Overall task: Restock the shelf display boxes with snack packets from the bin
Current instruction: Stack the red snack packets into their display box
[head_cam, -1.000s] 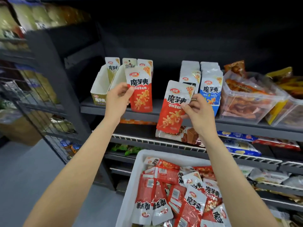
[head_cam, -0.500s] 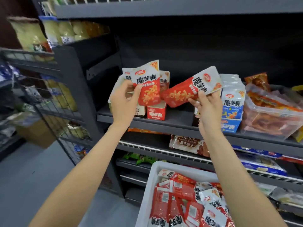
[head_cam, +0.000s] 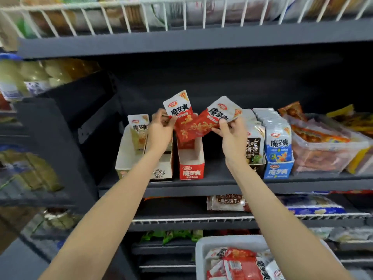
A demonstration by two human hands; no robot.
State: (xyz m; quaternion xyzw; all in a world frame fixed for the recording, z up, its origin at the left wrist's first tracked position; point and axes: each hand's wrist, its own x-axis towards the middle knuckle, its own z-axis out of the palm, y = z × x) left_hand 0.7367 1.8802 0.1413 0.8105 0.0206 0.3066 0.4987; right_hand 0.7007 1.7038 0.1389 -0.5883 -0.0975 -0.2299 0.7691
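Observation:
My left hand (head_cam: 160,131) pinches a red-and-white snack packet (head_cam: 179,110) upright, its lower end dipping into the red display box (head_cam: 191,168) on the grey shelf. My right hand (head_cam: 230,136) holds a second red-and-white packet (head_cam: 218,116) tilted sideways, overlapping the first just above that box. The red box looks nearly empty. Left of it stand a beige box (head_cam: 161,170) and a yellowish box (head_cam: 126,158) holding a pale packet (head_cam: 139,128). The white bin (head_cam: 203,251) with more red packets (head_cam: 240,265) sits at the bottom.
Right of my hands stand a dark display box (head_cam: 255,150) and a blue one (head_cam: 279,156), both full, then clear tubs (head_cam: 327,156) of snacks. A white wire rack (head_cam: 141,17) runs along the shelf above. Lower shelves hold biscuit packs (head_cam: 228,203). A side rack stands at the left.
Both hands moved closer together over the red box, and the two packets now overlap. The view tilted upward, so the bin sank to the bottom and the upper wire rack appeared.

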